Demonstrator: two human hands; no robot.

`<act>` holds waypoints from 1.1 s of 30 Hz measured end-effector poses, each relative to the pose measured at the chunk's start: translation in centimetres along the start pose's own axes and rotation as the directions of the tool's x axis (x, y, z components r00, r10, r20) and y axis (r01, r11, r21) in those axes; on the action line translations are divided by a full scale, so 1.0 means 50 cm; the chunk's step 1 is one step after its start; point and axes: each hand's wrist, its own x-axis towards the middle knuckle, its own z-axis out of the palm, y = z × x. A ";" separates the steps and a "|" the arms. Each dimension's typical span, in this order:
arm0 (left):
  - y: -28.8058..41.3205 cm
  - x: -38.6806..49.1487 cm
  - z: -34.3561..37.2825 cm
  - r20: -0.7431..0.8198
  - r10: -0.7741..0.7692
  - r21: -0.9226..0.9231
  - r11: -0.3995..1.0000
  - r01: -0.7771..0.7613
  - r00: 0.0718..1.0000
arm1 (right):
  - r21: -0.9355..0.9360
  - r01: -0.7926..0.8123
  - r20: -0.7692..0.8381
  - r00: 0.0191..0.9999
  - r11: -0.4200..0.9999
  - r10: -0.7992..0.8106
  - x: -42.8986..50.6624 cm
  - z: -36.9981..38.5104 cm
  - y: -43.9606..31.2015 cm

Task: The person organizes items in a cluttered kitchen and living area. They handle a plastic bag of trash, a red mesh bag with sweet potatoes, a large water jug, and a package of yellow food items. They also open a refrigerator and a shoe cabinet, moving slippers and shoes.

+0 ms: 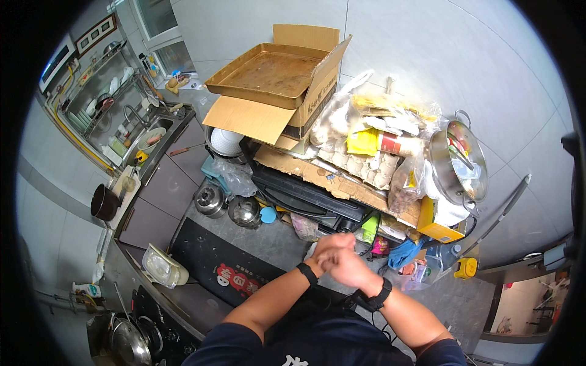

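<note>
My two hands meet in front of my body, low in the view and before the black oven. My left hand reaches forward, its fingers curled and partly turned from view. Across its near side lies my right hand, with bent fingers against the left hand near the wrist. I see no object in either hand, but the palms are hidden. Each wrist wears a black band. Beyond the hands stand a torn cardboard sheet on the oven and bagged goods on the shelf below.
A cardboard box bears a brown baking tray. To its right are egg cartons, plastic bags and a steel pot. Lidded pots and a black mat lie on the floor. A sink is at left.
</note>
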 end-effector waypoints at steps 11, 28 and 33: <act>0.276 -0.013 -0.014 -0.254 0.099 -0.209 0.966 -0.154 0.962 | 0.215 -0.088 -0.500 0.845 0.973 0.187 0.102 -0.159 0.049; 0.332 0.022 -0.024 0.219 -0.085 -0.613 0.763 0.205 0.972 | -0.154 -0.054 -0.514 0.857 0.987 -0.034 0.097 -0.198 0.040; 0.343 0.039 -0.045 0.302 0.050 -0.432 0.897 0.090 0.952 | -0.540 -0.123 -0.464 0.868 0.832 -0.173 0.077 -0.203 0.045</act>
